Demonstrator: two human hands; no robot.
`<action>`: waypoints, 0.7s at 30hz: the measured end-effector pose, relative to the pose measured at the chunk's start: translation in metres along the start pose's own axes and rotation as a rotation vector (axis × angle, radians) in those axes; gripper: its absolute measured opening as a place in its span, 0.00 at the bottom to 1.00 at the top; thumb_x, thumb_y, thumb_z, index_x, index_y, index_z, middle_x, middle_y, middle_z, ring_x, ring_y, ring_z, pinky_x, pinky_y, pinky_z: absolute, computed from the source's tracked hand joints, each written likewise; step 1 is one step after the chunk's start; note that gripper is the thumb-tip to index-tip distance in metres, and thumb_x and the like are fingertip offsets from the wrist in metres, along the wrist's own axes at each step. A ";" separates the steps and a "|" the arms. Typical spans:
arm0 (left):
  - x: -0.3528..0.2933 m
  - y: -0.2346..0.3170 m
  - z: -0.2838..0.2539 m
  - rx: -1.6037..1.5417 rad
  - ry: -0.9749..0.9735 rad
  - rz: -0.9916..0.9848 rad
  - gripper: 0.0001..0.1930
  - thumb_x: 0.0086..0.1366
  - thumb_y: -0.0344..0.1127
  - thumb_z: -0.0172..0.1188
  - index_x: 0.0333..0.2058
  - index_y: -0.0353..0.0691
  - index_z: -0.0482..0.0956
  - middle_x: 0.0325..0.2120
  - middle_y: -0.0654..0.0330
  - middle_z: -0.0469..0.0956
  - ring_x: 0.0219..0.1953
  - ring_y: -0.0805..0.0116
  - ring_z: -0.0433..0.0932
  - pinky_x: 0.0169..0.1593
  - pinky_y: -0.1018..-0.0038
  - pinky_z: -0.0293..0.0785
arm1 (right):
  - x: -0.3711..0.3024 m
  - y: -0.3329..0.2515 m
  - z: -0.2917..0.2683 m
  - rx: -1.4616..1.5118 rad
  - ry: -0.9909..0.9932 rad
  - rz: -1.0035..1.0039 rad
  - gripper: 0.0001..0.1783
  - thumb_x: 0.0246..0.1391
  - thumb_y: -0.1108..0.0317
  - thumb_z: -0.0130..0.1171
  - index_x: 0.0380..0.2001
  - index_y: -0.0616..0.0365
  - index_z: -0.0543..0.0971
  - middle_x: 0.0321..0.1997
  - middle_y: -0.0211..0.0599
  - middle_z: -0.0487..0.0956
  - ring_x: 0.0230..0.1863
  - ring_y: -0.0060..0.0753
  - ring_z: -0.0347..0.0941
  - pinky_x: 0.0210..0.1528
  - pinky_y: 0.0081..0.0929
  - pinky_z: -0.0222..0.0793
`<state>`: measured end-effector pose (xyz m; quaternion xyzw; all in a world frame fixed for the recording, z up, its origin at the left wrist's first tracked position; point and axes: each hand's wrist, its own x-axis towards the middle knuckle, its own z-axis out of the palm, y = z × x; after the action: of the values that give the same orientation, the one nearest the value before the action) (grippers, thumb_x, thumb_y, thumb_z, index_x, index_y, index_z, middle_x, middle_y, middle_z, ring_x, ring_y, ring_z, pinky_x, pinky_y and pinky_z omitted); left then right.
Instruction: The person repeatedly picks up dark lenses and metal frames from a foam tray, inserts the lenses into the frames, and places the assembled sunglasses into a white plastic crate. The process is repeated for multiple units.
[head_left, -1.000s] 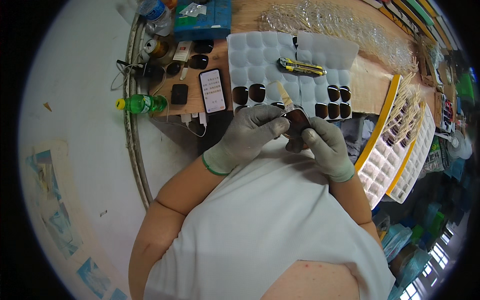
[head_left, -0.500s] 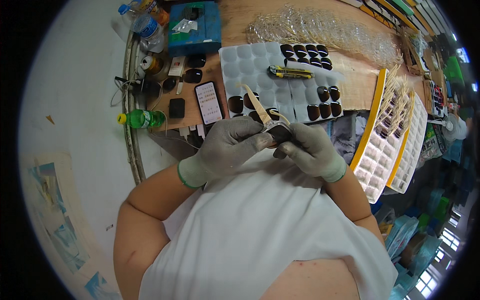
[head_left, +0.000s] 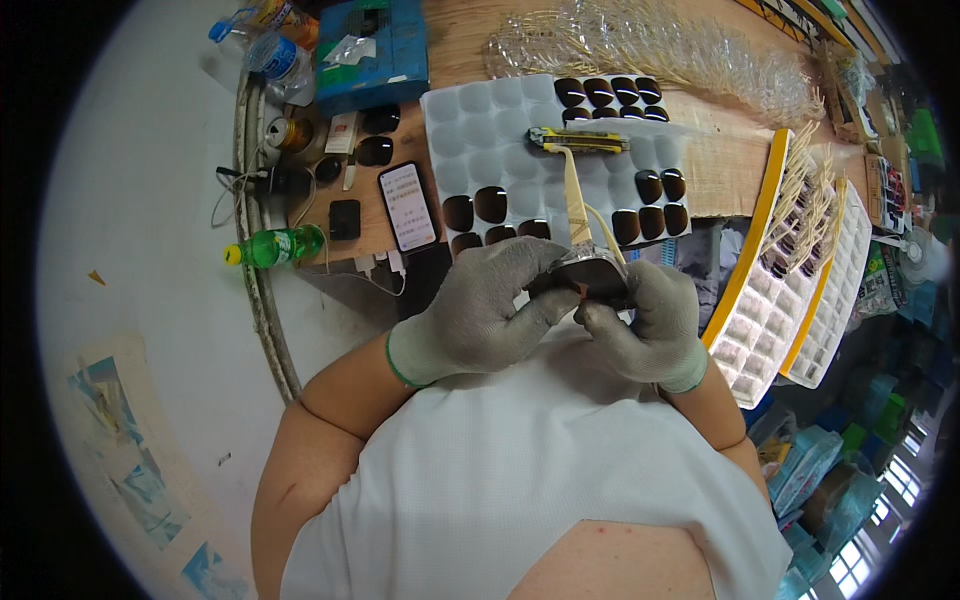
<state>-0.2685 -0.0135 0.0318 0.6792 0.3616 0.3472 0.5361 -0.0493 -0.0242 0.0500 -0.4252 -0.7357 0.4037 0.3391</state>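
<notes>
Both hands wear grey gloves and meet in front of my chest around a pair of sunglasses (head_left: 592, 274) with dark lenses and cream temples pointing away from me. My left hand (head_left: 490, 300) pinches the left side of the frame between thumb and fingers. On the other side, my right hand (head_left: 650, 320) grips the right lens area, its fingers curled. Just beyond lies a grey moulded tray (head_left: 490, 135) with dark brown lenses (head_left: 650, 221) in some of its hollows. A yellow utility knife (head_left: 580, 141) rests across the tray.
Left of the tray are a phone (head_left: 409, 207), loose dark lenses (head_left: 374, 151), a small black box (head_left: 345, 219) and a green bottle (head_left: 274, 246). A blue box (head_left: 372, 70) stands behind. Clear frames (head_left: 640, 50) heap at the back. White compartment trays (head_left: 752, 350) hold glasses at right.
The sunglasses and both hands have shifted a little to the right. The glasses have turned, so their temples point more straight ahead and the dark lenses face me more.
</notes>
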 end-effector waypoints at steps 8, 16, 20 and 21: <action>0.086 -0.001 0.026 -0.126 -0.149 -0.011 0.12 0.60 0.35 0.66 0.42 0.40 0.84 0.70 0.42 0.57 0.72 0.50 0.56 0.71 0.58 0.51 | 0.011 0.058 -0.078 0.326 -0.218 0.166 0.08 0.52 0.72 0.66 0.35 0.64 0.82 0.20 0.42 0.78 0.20 0.36 0.77 0.26 0.30 0.70; 0.238 -0.105 -0.017 0.629 0.259 -0.237 0.20 0.61 0.40 0.64 0.48 0.32 0.76 0.51 0.41 0.75 0.55 0.45 0.73 0.60 0.57 0.69 | 0.019 0.189 -0.172 -0.227 0.298 0.188 0.10 0.50 0.75 0.66 0.38 0.59 0.84 0.29 0.46 0.82 0.27 0.46 0.81 0.31 0.34 0.76; 0.274 -0.294 -0.142 0.768 0.551 -0.894 0.21 0.62 0.39 0.58 0.51 0.32 0.77 0.48 0.41 0.80 0.45 0.41 0.79 0.54 0.58 0.73 | 0.002 0.320 -0.199 -0.533 -0.023 0.509 0.10 0.56 0.63 0.60 0.34 0.58 0.83 0.33 0.51 0.81 0.39 0.56 0.78 0.42 0.48 0.72; 0.266 -0.322 -0.158 0.659 0.336 -1.033 0.19 0.62 0.38 0.57 0.49 0.33 0.78 0.45 0.42 0.81 0.42 0.44 0.81 0.51 0.59 0.75 | 0.004 0.333 -0.196 -0.578 -0.162 0.536 0.09 0.55 0.63 0.60 0.34 0.57 0.82 0.34 0.49 0.81 0.40 0.55 0.78 0.44 0.49 0.72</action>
<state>-0.3104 0.3446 -0.2319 0.4826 0.8098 0.0161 0.3331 0.2313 0.1437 -0.1555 -0.6465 -0.7064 0.2867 0.0292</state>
